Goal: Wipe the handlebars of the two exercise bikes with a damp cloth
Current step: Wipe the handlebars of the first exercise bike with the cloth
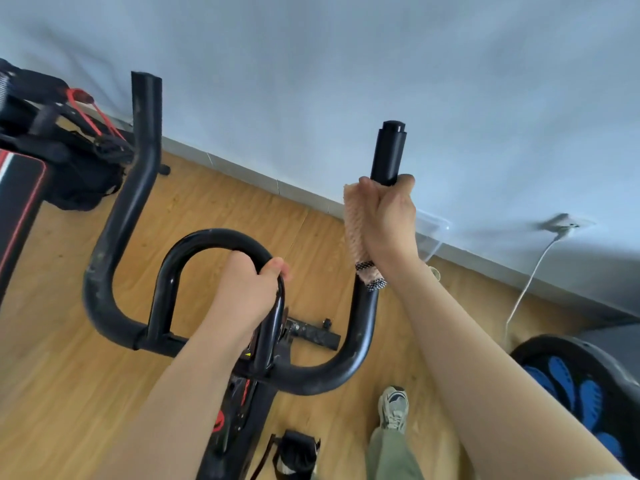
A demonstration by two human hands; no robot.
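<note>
the right hand (388,220) is wrapped around a tan cloth (356,233) on the upright right arm of the black handlebars (114,209), just below the foam grip (388,150). the left hand (249,289) is curled round the centre loop (207,237) of the same bar. below lie a wooden floor (69,375), a pedal (296,452) and a shoe (393,408); another machine (20,188) stands at far left.

The right hand (388,220) and cloth (355,223) hide part of the handlebar (362,327); the bike frame (242,417) below it is cut off.
</note>
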